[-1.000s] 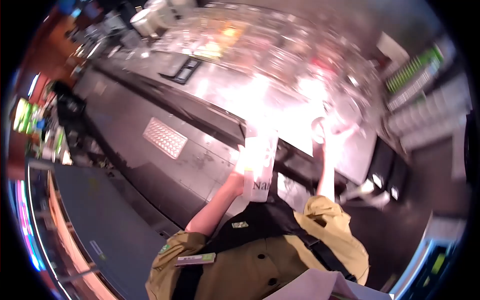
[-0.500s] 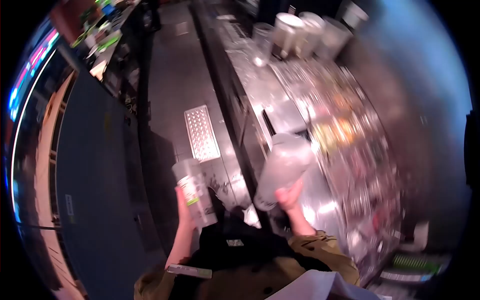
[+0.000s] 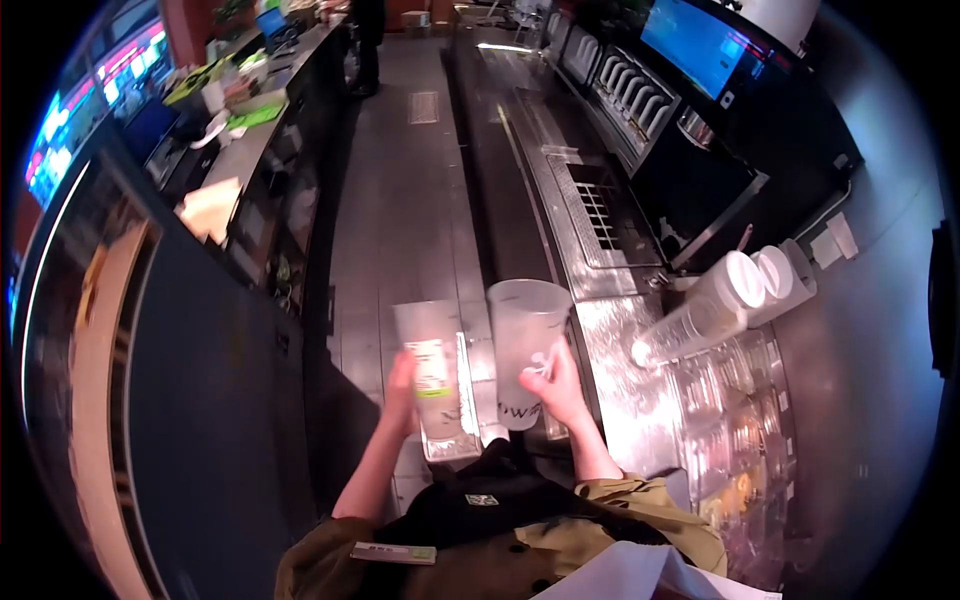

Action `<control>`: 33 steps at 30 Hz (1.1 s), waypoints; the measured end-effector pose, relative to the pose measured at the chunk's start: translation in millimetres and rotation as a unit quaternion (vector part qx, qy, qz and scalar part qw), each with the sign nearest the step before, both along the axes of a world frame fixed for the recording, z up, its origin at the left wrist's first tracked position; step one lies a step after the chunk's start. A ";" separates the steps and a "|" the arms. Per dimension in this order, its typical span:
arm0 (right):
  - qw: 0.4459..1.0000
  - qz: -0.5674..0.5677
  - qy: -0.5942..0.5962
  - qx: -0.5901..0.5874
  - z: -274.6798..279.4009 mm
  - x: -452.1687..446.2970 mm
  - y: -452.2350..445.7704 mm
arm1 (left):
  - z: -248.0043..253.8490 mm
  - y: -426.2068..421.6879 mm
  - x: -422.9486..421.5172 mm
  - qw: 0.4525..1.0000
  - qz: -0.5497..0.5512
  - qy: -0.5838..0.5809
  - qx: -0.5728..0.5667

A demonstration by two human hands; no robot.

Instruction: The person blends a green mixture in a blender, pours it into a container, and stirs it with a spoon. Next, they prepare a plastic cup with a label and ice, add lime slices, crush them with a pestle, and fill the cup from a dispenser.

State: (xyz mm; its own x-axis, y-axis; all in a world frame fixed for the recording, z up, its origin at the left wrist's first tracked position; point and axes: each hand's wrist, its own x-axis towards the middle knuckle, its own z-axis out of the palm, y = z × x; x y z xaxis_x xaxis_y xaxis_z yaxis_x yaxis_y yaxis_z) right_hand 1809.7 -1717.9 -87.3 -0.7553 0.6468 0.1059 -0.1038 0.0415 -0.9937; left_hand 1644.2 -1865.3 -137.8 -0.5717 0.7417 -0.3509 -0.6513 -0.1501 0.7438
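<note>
My left hand [image 3: 401, 392] is wrapped round a tall translucent cup [image 3: 438, 415] with a white and green label on its side. Beside it, my right hand [image 3: 560, 387] grips a wider frosted cup [image 3: 527, 325] that has dark lettering near its base. Both cups are upright in front of my body, a small gap between them, over the floor. Nothing shows through the frosted wall clearly enough to name.
A metal counter [image 3: 625, 335] runs along the right, with tall lidded jugs [image 3: 705, 305], containers of toppings [image 3: 740, 440] and a dispenser with a screen [image 3: 690, 45]. A dark cabinet [image 3: 215, 390] stands left. Far up the aisle is a person [image 3: 368, 45].
The view has swung round from the counter to face along the aisle. My right hand has come off the counter area with the frosted cup, now held level beside the labelled one.
</note>
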 end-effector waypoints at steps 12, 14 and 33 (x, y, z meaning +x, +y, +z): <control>0.959 -0.251 0.091 0.096 -40.9 -247.2 399.7 | 1.3 413.5 -244.1 0.968 -0.072 0.221 0.092; 0.961 -0.264 0.038 0.068 -22.8 -300.6 442.9 | 5.8 450.9 -292.2 0.965 -0.040 0.255 0.049; 0.883 -0.375 -0.206 0.195 -123.9 -760.3 1023.6 | -66.4 1074.2 -778.3 0.871 0.086 0.484 0.012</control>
State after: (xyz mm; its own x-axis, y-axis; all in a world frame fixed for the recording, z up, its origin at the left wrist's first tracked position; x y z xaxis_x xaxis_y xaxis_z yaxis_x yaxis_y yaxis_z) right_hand 1049.4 -694.3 -211.2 -0.1563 0.9562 0.2475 0.4650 0.2923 -0.8357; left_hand 865.8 -791.1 -204.2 -0.6939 0.6169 0.3715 0.3130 -0.2062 0.9271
